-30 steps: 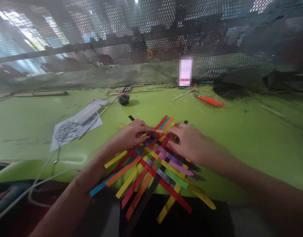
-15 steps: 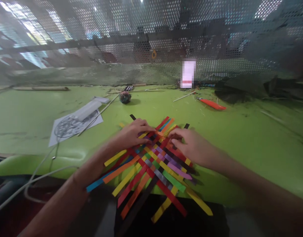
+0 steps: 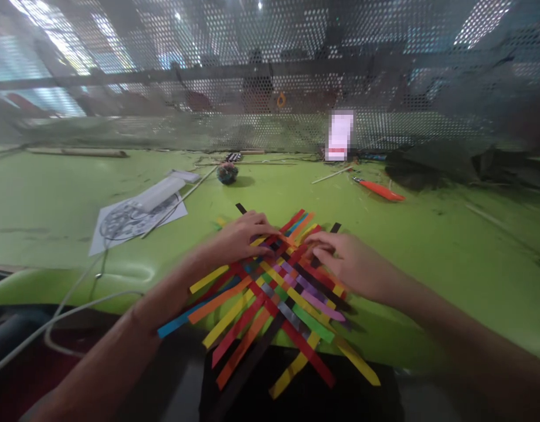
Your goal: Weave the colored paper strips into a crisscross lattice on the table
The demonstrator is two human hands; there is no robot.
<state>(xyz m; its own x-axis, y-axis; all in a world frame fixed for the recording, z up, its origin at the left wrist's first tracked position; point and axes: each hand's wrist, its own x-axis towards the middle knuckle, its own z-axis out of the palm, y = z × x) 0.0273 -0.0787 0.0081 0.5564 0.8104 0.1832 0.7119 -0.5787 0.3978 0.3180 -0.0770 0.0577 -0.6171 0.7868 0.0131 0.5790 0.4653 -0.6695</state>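
While both palms are turned down, the left hand [image 3: 241, 240] is laid flat on the far left part of a woven mat of coloured paper strips [image 3: 270, 293], its fingers [image 3: 261, 225] stretched toward the middle of the weave and nothing gripped in it. The right hand [image 3: 351, 264] is rested on the far right part of the mat, its fingertips [image 3: 316, 241] curled down onto a red strip near the centre; whether that strip is pinched cannot be told through the blur. The mat is spread at the near edge of a green table [image 3: 428, 246], and its loose ends are hung past that edge. Further out to the left, a printed sheet [image 3: 133, 218] and a white cable [image 3: 67, 310] are seen. Near the far edge, a small dark ball [image 3: 227, 173] and an orange-handled tool [image 3: 379, 190] are lying, backed by a perforated metal screen [image 3: 270, 82].
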